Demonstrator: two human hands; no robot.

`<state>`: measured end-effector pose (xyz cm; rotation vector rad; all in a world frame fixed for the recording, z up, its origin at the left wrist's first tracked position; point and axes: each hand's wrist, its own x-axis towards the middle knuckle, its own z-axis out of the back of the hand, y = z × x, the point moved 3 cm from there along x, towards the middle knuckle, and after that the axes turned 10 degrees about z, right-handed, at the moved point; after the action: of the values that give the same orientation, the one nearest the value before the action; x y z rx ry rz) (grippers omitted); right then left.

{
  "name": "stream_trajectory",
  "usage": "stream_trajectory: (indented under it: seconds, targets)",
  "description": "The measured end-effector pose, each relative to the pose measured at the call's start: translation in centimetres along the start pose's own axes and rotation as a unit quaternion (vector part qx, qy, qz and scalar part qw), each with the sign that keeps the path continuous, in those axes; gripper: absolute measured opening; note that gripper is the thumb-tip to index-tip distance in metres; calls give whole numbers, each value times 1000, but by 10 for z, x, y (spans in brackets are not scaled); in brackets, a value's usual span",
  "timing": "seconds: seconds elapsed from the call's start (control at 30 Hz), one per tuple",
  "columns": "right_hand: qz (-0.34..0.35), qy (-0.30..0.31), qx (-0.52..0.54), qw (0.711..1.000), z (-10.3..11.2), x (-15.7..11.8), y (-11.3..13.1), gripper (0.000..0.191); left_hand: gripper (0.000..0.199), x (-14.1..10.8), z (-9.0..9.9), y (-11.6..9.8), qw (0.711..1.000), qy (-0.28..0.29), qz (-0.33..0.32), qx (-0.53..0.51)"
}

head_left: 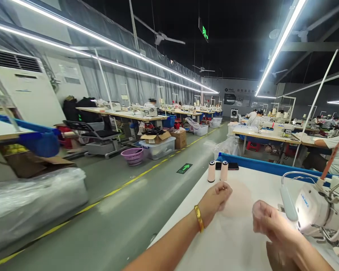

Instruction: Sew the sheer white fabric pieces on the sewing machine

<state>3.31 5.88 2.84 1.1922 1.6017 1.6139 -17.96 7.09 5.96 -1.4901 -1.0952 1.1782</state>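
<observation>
Over the white table, my left hand, with a gold bracelet on its wrist, has its fingers pinched together at the edge of a thin, pale pink sheer fabric. To the right, my right hand is curled and blurred by motion beside the lit head of a white sewing machine; what its fingers hold, if anything, cannot be made out. Two pale pink thread spools stand upright just beyond my left hand, in front of a dark phone.
A blue cloth trough runs along the table's far edge. Left of the table lies a green floor aisle with a yellow line, a purple basket and a clear bin. A person sits at the far right.
</observation>
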Motion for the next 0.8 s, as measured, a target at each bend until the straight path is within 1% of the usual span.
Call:
stream_trajectory:
  seconds: [0.07,0.1,0.2,0.3,0.4,0.53,0.67,0.8]
  targets:
    - [30,-73,8,997,4,24,-2,51,51,16,16,-1,998,-54,-26,-1]
    - [37,-98,6,995,5,36,-4,50,51,25,22,1,996,-79,-36,1]
    - [36,-155,-27,987,10,74,-15,45,47,47,34,11,988,-143,-60,18]
    - [18,-195,-90,976,16,103,-26,37,38,62,43,23,978,-194,-68,48]
    - [4,-209,-159,965,23,122,-33,28,27,69,50,33,969,-222,-59,86]
    - [-25,-209,-231,950,28,136,-38,30,17,67,60,39,958,-239,-40,153]
    - [-57,-191,-292,935,25,137,-42,30,13,62,70,38,940,-259,-34,219]
    - [-63,-167,-370,912,23,129,-42,29,13,67,77,33,921,-275,-26,276]
